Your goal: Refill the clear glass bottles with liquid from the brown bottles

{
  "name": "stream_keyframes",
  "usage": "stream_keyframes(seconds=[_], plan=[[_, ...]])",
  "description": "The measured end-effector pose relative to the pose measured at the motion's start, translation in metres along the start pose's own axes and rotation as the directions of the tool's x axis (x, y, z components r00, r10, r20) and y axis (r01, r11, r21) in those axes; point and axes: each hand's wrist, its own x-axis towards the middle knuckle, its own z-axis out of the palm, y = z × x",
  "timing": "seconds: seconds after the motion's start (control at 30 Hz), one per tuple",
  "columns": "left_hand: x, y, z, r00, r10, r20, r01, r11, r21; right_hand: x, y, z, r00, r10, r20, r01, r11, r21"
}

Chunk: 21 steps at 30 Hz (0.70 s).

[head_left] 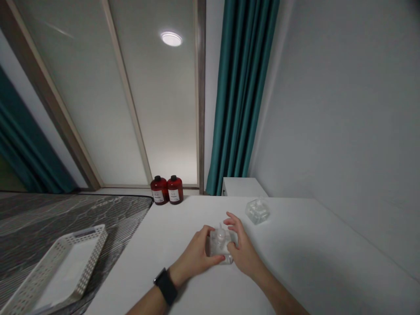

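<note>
A clear, squat, square bottle (218, 246) with a rounded, whitish translucent top stands on the white table in front of me. My left hand (198, 250), wearing a dark watch, grips it from the left, thumb across the near side and fingers round the far side. Curved beside its right side is my right hand (242, 246), fingers apart and thumb near the bottle's right edge; whether that thumb touches is unclear. A second clear, faceted glass-like container (257, 211) sits farther back to the right, apart from both hands.
Two dark red bottles (175, 190) with black caps and white labels stand at the table's (131, 271) far left corner. A white perforated basket (93, 251) lies lower left on a grey patterned surface. Behind are a white cabinet (244, 186), teal curtain (241, 96) and frosted sliding door (164, 109).
</note>
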Motion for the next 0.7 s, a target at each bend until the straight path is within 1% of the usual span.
stream_keyframes(seconds=[0.07,0.1,0.2,0.3,0.47,0.53,0.63,0.7], plan=[[0.0,-0.001,0.0,1.0,0.008,0.001,-0.008,1.0,-0.008,-0.001,0.0,0.0,0.998,-0.006,-0.056,0.004,0.999,-0.038],[0.0,-0.001,0.0,1.0,0.01,0.0,-0.01,1.0,-0.008,-0.002,-0.001,0.0,0.998,-0.015,-0.064,0.011,0.999,-0.052],[0.001,0.0,0.001,1.0,0.007,-0.008,-0.007,1.0,-0.001,-0.005,-0.006,0.003,0.998,-0.05,-0.024,0.048,0.996,-0.072],[0.001,0.002,0.002,1.0,0.02,-0.017,-0.02,1.0,-0.001,-0.006,-0.008,0.007,0.999,-0.04,0.015,0.041,0.997,-0.063],[0.001,0.003,0.001,1.0,0.008,-0.019,-0.007,1.0,0.012,-0.003,-0.006,0.008,1.0,0.002,-0.024,-0.004,0.997,-0.077],[0.0,0.003,0.0,1.0,0.001,-0.016,-0.001,1.0,0.019,-0.003,-0.007,0.007,1.0,-0.007,0.002,0.007,0.997,-0.075],[0.001,0.003,0.0,1.0,0.006,-0.016,-0.006,1.0,0.014,-0.005,-0.009,0.006,0.996,-0.041,0.073,0.044,0.998,-0.036],[0.001,0.004,0.001,1.0,0.017,-0.017,-0.017,1.0,0.011,-0.006,-0.011,0.007,0.996,-0.049,0.08,0.052,0.998,-0.043]])
